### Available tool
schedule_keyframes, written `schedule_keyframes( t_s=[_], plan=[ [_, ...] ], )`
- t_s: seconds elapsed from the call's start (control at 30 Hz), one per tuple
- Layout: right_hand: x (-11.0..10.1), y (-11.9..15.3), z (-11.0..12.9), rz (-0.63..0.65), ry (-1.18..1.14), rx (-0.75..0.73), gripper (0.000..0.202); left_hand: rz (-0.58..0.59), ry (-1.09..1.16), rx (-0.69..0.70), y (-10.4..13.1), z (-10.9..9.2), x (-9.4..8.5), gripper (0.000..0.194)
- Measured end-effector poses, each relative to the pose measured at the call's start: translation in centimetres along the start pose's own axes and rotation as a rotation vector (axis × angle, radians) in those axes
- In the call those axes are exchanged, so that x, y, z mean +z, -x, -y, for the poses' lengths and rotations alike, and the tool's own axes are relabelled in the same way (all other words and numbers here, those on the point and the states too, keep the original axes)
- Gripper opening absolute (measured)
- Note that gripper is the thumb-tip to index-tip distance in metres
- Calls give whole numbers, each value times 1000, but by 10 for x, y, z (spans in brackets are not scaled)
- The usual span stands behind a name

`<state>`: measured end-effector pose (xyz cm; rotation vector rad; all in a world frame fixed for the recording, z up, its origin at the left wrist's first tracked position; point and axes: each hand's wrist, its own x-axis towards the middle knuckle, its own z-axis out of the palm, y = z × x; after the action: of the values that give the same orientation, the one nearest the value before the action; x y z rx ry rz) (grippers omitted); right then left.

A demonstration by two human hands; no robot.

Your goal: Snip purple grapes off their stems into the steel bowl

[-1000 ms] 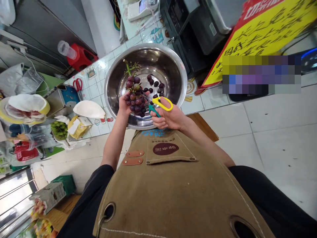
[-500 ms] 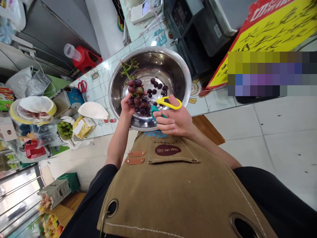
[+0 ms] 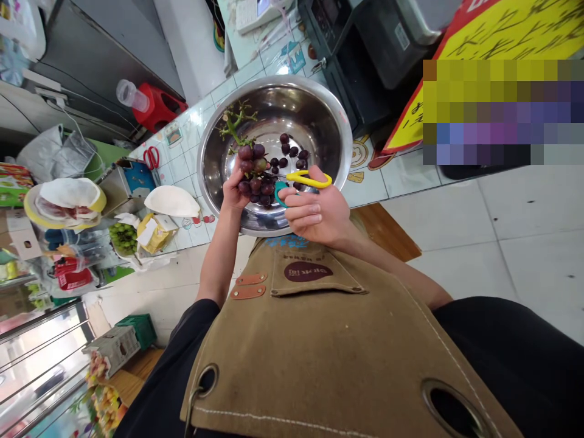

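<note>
Over a large steel bowl [image 3: 205, 176], my left hand [image 3: 234, 190] is closed around a bunch of dark red grapes [image 3: 254, 167]. Bare green stems [image 3: 236, 125] stick out at the top of the bunch. My right hand [image 3: 314, 210] grips scissors [image 3: 310, 178] with one yellow and one teal handle loop, thumb at the yellow loop and fingers at the teal one. The blades point left into the bunch, and their tips are hidden among the grapes. Several loose grapes [image 3: 293, 151] lie on the bottom of the bowl.
Red-handled scissors [image 3: 151, 157], a white curved dish [image 3: 172, 202] and green grapes [image 3: 123, 237] are on the counter to the left. A red stool-like object with a clear cup [image 3: 157, 106] stands behind. A dark machine [image 3: 351, 91] and a yellow sign [image 3: 493, 55] are at right.
The scissors' handle loops have drawn closer together, and my right hand has moved slightly left and up. My left hand still holds the bunch; the view has shifted a little.
</note>
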<state>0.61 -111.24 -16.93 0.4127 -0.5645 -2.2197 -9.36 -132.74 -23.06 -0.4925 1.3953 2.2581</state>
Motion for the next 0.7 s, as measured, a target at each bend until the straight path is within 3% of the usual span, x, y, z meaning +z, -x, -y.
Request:
schedule_keyframes(
  t_s=[0.23,0.43,0.7],
  plan=[
    [3,1,2,173,-19,18,34,-82,-111,9,1,-1,-4,43],
    [4,2,-1,102,-103,21,35,-29,-127,-36,11,-2,7,48],
    [-7,-3,4,242,-191,28,28,-109,-70,-87,5,3,15,51]
  ],
)
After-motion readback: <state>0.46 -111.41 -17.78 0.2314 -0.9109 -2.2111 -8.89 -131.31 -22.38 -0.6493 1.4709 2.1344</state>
